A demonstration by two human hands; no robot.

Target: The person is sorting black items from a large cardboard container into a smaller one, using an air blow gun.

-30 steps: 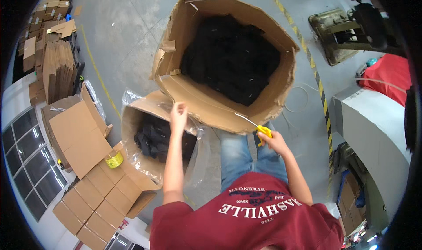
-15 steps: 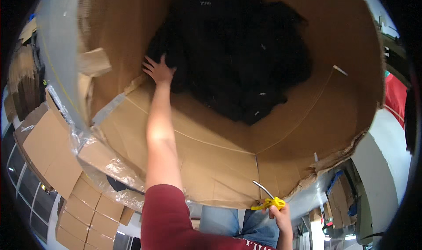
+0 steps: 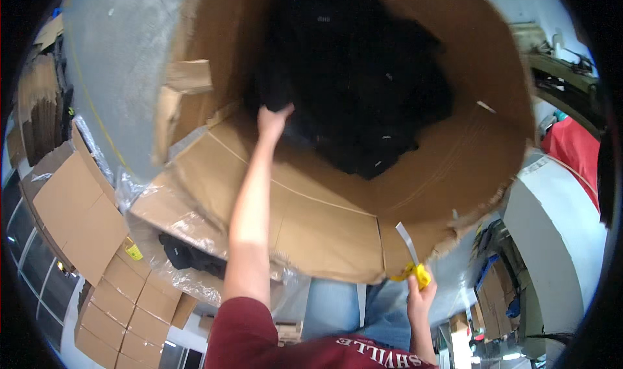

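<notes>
My left hand (image 3: 275, 121) reaches deep into a large cardboard box (image 3: 324, 239) and grips the near left part of a heap of black garments (image 3: 350, 83). Its fingers are sunk in the dark cloth and its thumb points right. Several small pale labels dot the heap. At the box's near rim, right of my legs, my right hand (image 3: 420, 292) is closed around a yellow tool (image 3: 420, 275). A thin, pale, slightly curved strip (image 3: 407, 240) sticks up from it; its exact kind is unclear.
Clear plastic wrap (image 3: 175, 216) clings to the box's near left side, over another black item (image 3: 188, 253). Stacked cartons (image 3: 123, 304) stand lower left. The box's right rim is torn and ragged. Red cloth (image 3: 574, 152) hangs at the far right.
My left hand, spread flat on the heap's left edge before, has closed on the cloth. My right hand has risen slightly with the yellow tool. The view has shifted.
</notes>
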